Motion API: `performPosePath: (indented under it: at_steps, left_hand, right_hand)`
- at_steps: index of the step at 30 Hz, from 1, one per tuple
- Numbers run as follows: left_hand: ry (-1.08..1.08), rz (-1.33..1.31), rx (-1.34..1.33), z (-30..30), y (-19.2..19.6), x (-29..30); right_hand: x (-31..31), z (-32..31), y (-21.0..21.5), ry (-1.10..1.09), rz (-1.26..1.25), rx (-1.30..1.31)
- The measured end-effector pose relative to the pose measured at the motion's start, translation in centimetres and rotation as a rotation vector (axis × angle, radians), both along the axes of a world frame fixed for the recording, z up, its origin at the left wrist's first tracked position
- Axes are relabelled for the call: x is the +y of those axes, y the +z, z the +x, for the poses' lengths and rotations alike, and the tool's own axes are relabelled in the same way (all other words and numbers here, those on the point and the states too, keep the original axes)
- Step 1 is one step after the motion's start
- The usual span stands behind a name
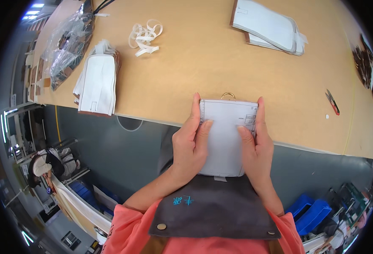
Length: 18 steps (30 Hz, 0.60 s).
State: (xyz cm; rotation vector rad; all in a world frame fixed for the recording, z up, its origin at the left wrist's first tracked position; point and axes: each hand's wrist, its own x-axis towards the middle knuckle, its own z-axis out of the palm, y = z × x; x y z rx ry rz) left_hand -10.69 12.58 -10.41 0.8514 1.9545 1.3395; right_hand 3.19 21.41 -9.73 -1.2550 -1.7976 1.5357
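Head view: left hand [189, 146] and right hand [257, 148] clasp the white panel [222, 144] between them by its side edges; table edge [305, 146] passes behind, wide room separating grip from red-handled snips [333, 103] rightward.

The left hand [189, 142] and right hand [258, 148] both hold on, thumbs leaning in, fingers pointing forward, bare forearms [150, 189] stretched out.

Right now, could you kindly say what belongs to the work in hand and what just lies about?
Likely belonging: pale panel in left hand and right hand; gold ring; left white stack; right white stack.
Apparently lying about: white tape; red-handled snips; clear plastic.
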Motion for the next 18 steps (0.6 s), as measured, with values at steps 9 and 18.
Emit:
performPosePath:
  at_steps: [9,18]
  left_hand:
    - [-0.025,0.086,0.013,0.5,-1.9,-2.0]
    - [-0.032,0.022,0.278,0.6,-1.3,-1.9]
  right_hand:
    - [-1.4,0.9,-1.3,-0.107,-0.461,0.397]
    - [-2.0,0.7,0.0,-0.061,-0.16,0.079]
